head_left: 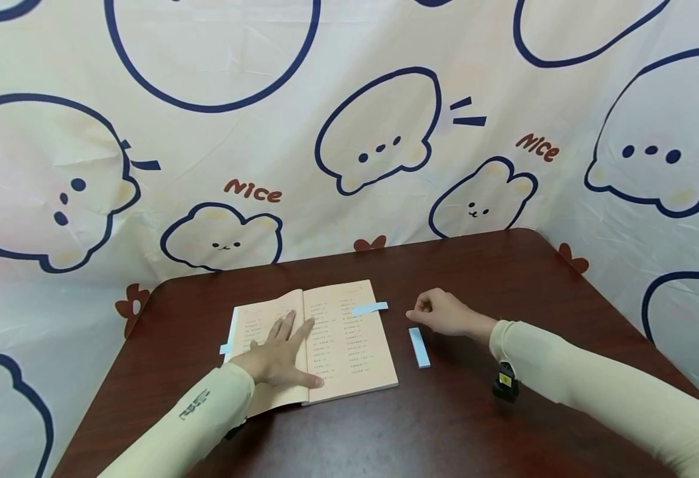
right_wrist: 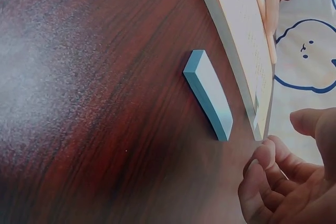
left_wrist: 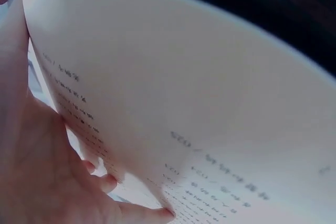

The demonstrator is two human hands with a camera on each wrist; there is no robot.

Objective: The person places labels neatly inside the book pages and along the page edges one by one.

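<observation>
An open book [head_left: 349,348] lies on the table with lines of print on its pages. My left hand [head_left: 277,358] rests across the left page and the fold, fingers spread; the left wrist view shows the same page [left_wrist: 184,66] curving up beside the hand. A light blue sticky note strip [head_left: 370,309] juts from the right page's outer edge, and another blue tab [head_left: 225,348] shows at the left edge. Right of the book lies a small pad of blue sticky notes [head_left: 419,347]. My right hand [head_left: 445,313] is just beyond that pad, fingers loosely curled, thumb apart, holding nothing [right_wrist: 294,182].
The dark reddish-brown wooden table [head_left: 474,411] extends around the book and pad. Behind and beside it hangs a white curtain [head_left: 385,40] printed with cartoon outlines. A small black device [head_left: 506,384] hangs at the right wrist.
</observation>
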